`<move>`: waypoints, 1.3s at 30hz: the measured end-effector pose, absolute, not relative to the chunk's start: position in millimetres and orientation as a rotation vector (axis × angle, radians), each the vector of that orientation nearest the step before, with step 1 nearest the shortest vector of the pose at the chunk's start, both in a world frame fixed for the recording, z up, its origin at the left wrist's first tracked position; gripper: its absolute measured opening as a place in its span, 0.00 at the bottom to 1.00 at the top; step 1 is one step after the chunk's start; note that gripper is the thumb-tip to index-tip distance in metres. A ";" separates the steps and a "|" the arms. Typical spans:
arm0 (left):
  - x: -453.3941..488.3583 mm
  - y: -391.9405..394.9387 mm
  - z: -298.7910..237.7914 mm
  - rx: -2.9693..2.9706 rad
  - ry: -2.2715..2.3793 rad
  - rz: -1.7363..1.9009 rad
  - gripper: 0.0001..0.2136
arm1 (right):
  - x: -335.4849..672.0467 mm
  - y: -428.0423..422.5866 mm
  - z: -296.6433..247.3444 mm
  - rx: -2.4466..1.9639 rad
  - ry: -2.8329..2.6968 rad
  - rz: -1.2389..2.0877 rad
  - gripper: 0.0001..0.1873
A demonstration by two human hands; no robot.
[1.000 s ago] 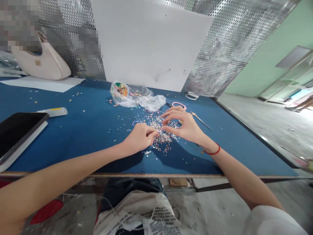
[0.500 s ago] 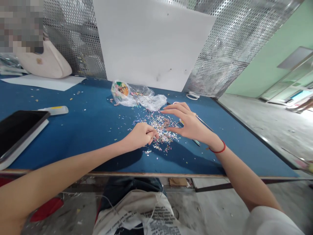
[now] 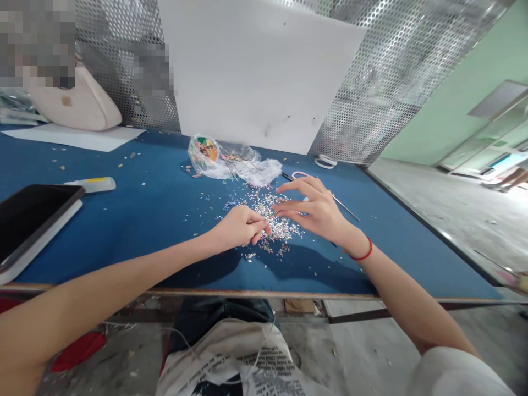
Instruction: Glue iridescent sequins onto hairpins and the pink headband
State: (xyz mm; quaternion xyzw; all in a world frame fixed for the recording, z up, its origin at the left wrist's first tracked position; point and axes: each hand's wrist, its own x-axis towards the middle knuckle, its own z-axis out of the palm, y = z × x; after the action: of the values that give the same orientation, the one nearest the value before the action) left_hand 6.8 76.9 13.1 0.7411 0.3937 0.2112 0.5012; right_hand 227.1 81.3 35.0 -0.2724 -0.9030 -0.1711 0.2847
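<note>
1. The work looks to be under way rather than finished, judging by both hands poised at the loose, shiny flakes [image 3: 284,228]. These lie in a spread-out heap in the middle of the blue tabletop [image 3: 157,212], thick at the centre and thinning into stray bits toward the left and the near side.
2. As for what is done, no completed piece can be made out. How much is left cannot be measured either: plenty of flakes lie loose, and more coloured bits show by the clear plastic bag [image 3: 264,172] on the far side.
3. The left hand [image 3: 237,225] is at the left edge of the heap, thumb and forefinger drawn together and the other fingers curled. Whether something tiny is pinched there, I cannot tell.
4. The right hand [image 3: 319,215] is over the heap's right part, thumb and forefinger close together at the tips, the remaining fingers lifted and fanned. Whether it grasps anything, I cannot tell.
5. Just beyond the right hand are a pink loop [image 3: 300,175] and a thin metal rod [image 3: 346,208], both partly covered by it.
6. Against half a second ago, the right thumb and forefinger have closed from a wide gap, and the pink loop shows more. A brownish, rounded shape seen between them then is no longer distinct.
7. The left hand and the heap look nearly the same as then.
</note>
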 end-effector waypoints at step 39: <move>4.7 80.2 10.3 1.678 0.867 0.509 0.09 | 247.7 108.3 26.9 -1.139 -1.857 0.151 0.04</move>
State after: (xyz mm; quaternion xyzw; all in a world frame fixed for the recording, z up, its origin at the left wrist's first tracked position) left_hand 4.7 80.2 10.3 0.7114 0.3677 0.2158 0.5587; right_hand 247.7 108.3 26.9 -0.4628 -0.7547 0.0612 0.4610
